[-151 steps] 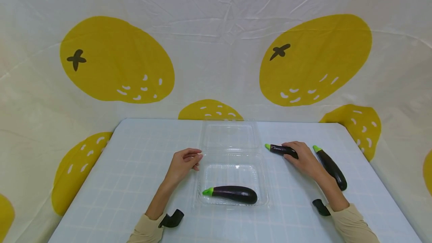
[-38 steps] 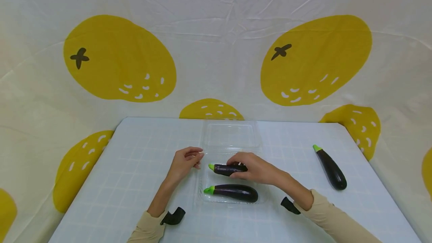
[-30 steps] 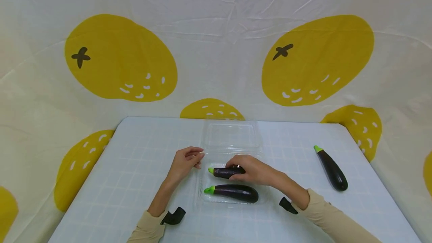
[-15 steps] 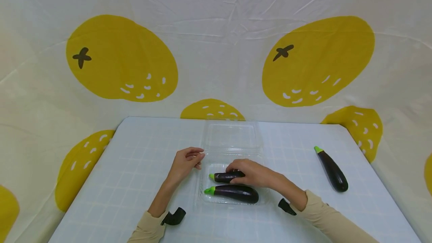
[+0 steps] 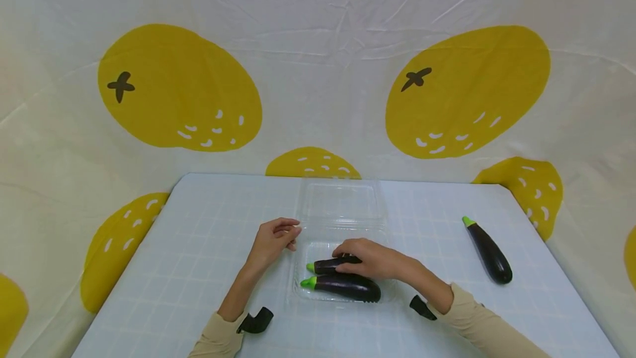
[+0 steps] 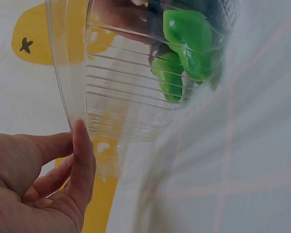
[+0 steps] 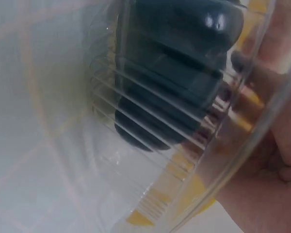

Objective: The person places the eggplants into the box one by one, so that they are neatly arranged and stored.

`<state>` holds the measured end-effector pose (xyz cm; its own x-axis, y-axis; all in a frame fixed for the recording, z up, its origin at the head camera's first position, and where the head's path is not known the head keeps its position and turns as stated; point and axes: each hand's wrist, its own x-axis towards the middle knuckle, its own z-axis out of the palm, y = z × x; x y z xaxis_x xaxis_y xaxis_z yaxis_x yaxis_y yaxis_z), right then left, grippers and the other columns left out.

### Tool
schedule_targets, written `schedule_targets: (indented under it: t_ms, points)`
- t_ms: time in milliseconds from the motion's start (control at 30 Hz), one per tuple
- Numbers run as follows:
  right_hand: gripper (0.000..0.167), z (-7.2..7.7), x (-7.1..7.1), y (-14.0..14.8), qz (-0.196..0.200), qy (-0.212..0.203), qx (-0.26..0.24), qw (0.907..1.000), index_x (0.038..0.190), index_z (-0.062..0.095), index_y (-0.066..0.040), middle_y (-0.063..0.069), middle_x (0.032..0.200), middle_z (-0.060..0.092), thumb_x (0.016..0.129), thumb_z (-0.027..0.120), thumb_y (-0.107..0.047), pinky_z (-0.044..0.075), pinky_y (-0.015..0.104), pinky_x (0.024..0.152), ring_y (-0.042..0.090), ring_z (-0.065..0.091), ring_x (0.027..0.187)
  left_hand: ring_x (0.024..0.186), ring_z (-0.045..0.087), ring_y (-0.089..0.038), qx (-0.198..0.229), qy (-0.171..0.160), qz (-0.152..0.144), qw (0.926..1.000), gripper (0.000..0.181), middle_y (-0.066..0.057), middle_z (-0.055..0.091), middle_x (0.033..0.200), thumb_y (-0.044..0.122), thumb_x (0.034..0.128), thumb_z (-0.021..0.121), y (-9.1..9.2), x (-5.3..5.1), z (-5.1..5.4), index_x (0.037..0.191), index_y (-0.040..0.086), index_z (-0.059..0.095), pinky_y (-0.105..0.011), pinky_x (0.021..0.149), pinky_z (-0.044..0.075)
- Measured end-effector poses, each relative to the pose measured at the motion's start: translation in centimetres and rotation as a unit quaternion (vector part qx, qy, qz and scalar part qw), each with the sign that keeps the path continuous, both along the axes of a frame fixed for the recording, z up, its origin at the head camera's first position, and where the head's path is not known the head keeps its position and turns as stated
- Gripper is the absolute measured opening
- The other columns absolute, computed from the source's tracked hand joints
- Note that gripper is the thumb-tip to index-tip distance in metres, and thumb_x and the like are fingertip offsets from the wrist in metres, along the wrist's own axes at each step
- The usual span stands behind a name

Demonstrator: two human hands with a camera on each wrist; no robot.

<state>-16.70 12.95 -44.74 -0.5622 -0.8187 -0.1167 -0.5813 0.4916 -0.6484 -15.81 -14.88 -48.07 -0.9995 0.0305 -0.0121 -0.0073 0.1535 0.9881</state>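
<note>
A clear plastic clamshell container (image 5: 318, 241) lies opened on the table, its lid (image 5: 343, 198) folded away to the back. My left hand (image 5: 272, 241) pinches the container's left rim between thumb and finger, as the left wrist view shows. Inside, a large eggplant (image 5: 345, 287) lies along the near side, green stem to the left. Right behind it is a thinner eggplant (image 5: 325, 266), held by my right hand (image 5: 370, 258) from above, which hides its right end. Through the container wall, the left wrist view shows both green stems (image 6: 186, 41) side by side.
Another eggplant (image 5: 489, 253) lies on the right side of the table (image 5: 208, 269), stem pointing to the back. Behind the table hangs a pale cloth (image 5: 318, 82) printed with yellow fruit. Black wrist mounts (image 5: 255, 320) sit on both forearms.
My right hand took the thinner eggplant from the table at right into the container, then moved it nearer, up against the large one. My left hand stays at the rim.
</note>
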Motion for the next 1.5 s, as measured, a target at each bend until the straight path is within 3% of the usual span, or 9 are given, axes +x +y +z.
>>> schedule_targets:
  t_ms: [267, 633, 1000, 1500]
  points:
    - [0.037, 0.5, 0.3, 1.5, -0.022, 0.039, -0.013, 0.9989, 0.131, 0.065, 0.000, 0.011, 0.128, 0.067, 0.105, 0.062, -0.026, 0.052, 0.041, 0.102, 0.026, 0.063, 0.119, 0.061, 0.064, -0.017, 0.003, 0.000, -0.004, 1.0000, 0.027, -0.026, 0.070, 0.098, 0.007, 0.0949, 0.074, 0.1, 0.0, 0.0, 0.117, -0.008, 0.070, -0.021, 0.061, 0.057]
    - [0.032, 1.5, 0.6, 3.8, -0.073, 0.090, -0.059, 0.9914, 0.127, 0.067, -0.001, 0.011, 0.124, 0.069, 0.103, 0.066, -0.021, 0.052, 0.045, 0.100, 0.028, 0.064, 0.117, 0.062, 0.064, -0.019, -0.004, -0.004, 0.001, 1.0000, 0.031, -0.028, 0.070, 0.101, 0.008, 0.0945, 0.075, 0.0, 0.0, -0.1, 0.119, -0.010, 0.068, -0.022, 0.060, 0.057]
    - [0.027, 1.6, 0.6, 6.8, -0.128, 0.190, -0.118, 0.9663, 0.120, 0.070, -0.008, 0.002, 0.117, 0.072, 0.093, 0.075, -0.006, 0.056, 0.045, 0.093, 0.024, 0.067, 0.109, 0.062, 0.065, -0.018, -0.009, -0.001, -0.001, 1.0000, 0.029, -0.025, 0.070, 0.099, 0.009, 0.0952, 0.074, 0.0, -0.1, -0.3, 0.118, -0.008, 0.069, -0.023, 0.062, 0.058]
    - [0.027, 1.0, 0.6, 10.5, -0.236, 0.205, -0.091, 0.9456, 0.118, 0.071, -0.006, 0.009, 0.117, 0.073, 0.092, 0.078, -0.009, 0.056, 0.052, 0.093, 0.029, 0.067, 0.111, 0.063, 0.065, -0.018, -0.012, -0.006, -0.004, 0.9999, 0.031, -0.025, 0.070, 0.101, 0.012, 0.0957, 0.074, -0.1, 0.0, -0.1, 0.120, -0.007, 0.069, -0.022, 0.063, 0.058]
